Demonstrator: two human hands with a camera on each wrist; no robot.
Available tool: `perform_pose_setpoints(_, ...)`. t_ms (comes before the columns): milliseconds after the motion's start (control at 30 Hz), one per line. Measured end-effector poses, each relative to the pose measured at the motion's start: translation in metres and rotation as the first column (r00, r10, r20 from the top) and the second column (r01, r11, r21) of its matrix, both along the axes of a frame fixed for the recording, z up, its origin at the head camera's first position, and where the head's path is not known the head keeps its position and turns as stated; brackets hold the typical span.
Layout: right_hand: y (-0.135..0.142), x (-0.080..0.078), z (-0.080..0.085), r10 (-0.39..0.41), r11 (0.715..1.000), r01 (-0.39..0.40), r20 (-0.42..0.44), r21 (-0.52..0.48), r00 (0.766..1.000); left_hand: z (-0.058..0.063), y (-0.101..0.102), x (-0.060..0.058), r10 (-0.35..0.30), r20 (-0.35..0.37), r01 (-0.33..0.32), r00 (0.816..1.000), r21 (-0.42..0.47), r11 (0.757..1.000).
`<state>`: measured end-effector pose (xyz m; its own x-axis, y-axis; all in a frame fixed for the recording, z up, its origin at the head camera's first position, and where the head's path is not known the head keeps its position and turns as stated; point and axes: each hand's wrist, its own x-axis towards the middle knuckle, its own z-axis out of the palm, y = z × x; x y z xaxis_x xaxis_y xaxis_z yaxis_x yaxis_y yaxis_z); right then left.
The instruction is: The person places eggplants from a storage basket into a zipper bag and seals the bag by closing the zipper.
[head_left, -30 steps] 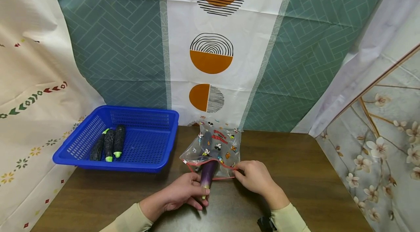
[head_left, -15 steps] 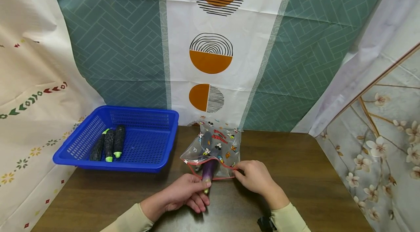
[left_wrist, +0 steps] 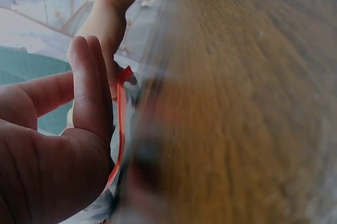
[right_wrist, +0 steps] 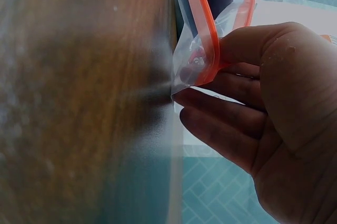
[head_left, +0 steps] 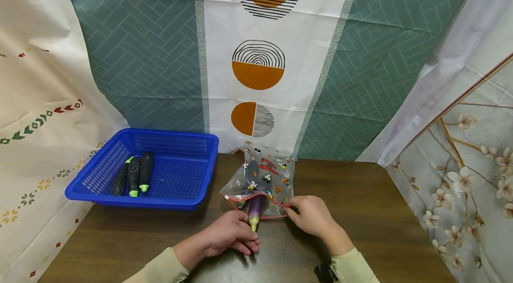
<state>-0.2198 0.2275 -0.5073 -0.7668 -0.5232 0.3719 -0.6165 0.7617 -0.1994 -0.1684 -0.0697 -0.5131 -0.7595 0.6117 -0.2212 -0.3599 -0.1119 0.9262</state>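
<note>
A purple eggplant (head_left: 255,208) lies mostly inside a clear zip bag (head_left: 267,181) printed with cartoon figures, its pale stem end sticking out of the red-edged mouth. My left hand (head_left: 230,234) holds that stem end between thumb and index finger. In the left wrist view the left hand (left_wrist: 63,140) has two other fingers extended; the eggplant is hidden there. The right hand (head_left: 314,215) pinches the right corner of the bag's mouth. Seen from the right wrist, the right hand (right_wrist: 274,103) grips the red zip edge (right_wrist: 210,34), with its lower fingers loosely extended.
A blue plastic basket (head_left: 180,205) stands on the wooden table (head_left: 360,212) at the left. In it lie three dark zucchini-like vegetables (head_left: 133,176) with bright green ends. Patterned cloths (head_left: 160,51) hang behind the table and along both sides.
The eggplant's stem end has shifted slightly deeper toward the bag. My left thumb has moved from on top of the stem to its tip. The right hand and bag have stayed put.
</note>
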Motion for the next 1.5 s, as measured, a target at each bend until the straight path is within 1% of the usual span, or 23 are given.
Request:
perform_pose_setpoints(200,0.000,0.000,-0.001,-0.001,1.000,0.001,-0.003,-0.005,1.000,0.002,0.003,-0.001,0.013,-0.001,-0.013,1.000,-0.029,0.999)
perform_pose_setpoints(533,0.000,-0.001,-0.001,0.002,1.000,-0.001,0.017,-0.006,1.000,0.003,0.004,-0.004,-0.004,-0.012,0.003,1.000,-0.053,0.999)
perform_pose_setpoints(767,0.000,-0.001,-0.001,0.001,1.000,-0.001,0.011,0.000,1.000,0.003,0.009,-0.008,-0.006,-0.002,0.006,1.000,-0.058,0.998)
perform_pose_setpoints(1200,0.000,0.000,0.000,0.005,1.000,-0.005,-0.006,0.000,1.000,0.003,0.014,-0.019,0.013,0.023,-0.012,1.000,-0.036,0.999)
perform_pose_setpoints(1500,0.000,0.000,-0.002,0.005,1.000,-0.005,-0.025,-0.008,1.000,0.002,0.020,-0.024,0.050,0.038,-0.049,0.998,-0.017,0.999)
